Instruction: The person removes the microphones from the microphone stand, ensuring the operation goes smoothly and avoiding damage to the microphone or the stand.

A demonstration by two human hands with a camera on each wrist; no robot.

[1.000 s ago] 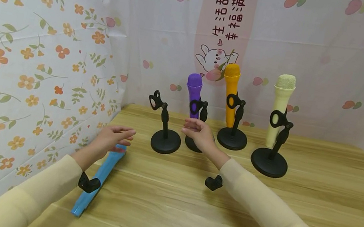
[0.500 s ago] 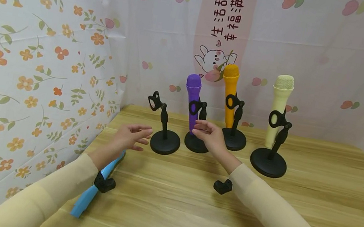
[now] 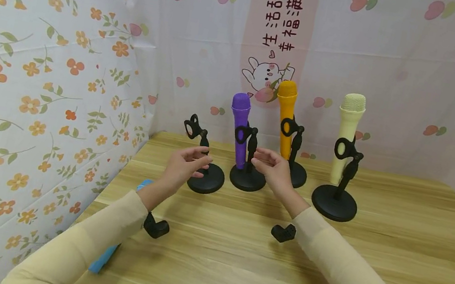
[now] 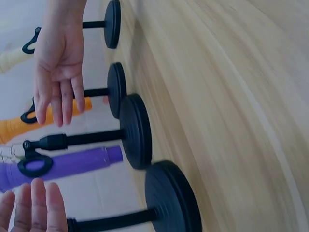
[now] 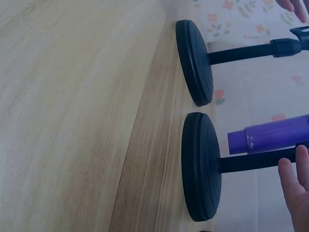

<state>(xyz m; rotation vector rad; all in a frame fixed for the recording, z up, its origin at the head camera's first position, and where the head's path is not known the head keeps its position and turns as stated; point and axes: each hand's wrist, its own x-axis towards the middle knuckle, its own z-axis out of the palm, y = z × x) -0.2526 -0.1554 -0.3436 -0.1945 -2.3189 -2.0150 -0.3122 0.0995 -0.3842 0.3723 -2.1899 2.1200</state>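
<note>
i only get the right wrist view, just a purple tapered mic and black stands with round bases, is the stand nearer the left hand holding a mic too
Observer: No. In the head view, that black round-based stand is the leftmost one and holds no microphone.
Operator: ok and which mic is farthest right
Observer: A pale-yellow tapered microphone, held head-up, by the head view.
Operator: any mic lying down
Observer: Yes, a light-blue microphone lies on the wood-grain tabletop toward the person's left, partly hidden by the left sleeve.
</note>
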